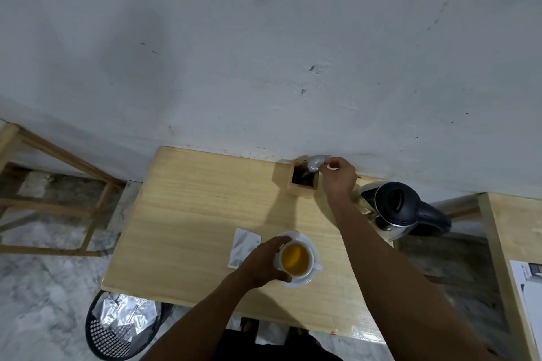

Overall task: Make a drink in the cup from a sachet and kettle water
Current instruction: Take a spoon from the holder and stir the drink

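Note:
A white cup [311, 269] holding amber liquid stands on a white saucer [305, 238] near the table's front. My left hand [262, 264] wraps the cup's left side. A silver sachet [244, 247] lies flat just left of the saucer. My right hand [337, 176] is at the back of the table, pinching a shiny spoon [315, 163] over the open wooden box [303, 180]. The black and steel kettle [394, 205] stands at the table's right edge, beside my right forearm.
The light wooden table [190, 214] stands against a white wall. A black mesh bin [117, 328] with silver wrappers sits on the floor at front left. Another wooden table [510, 243] is at the right, a wooden frame [58, 173] at the left.

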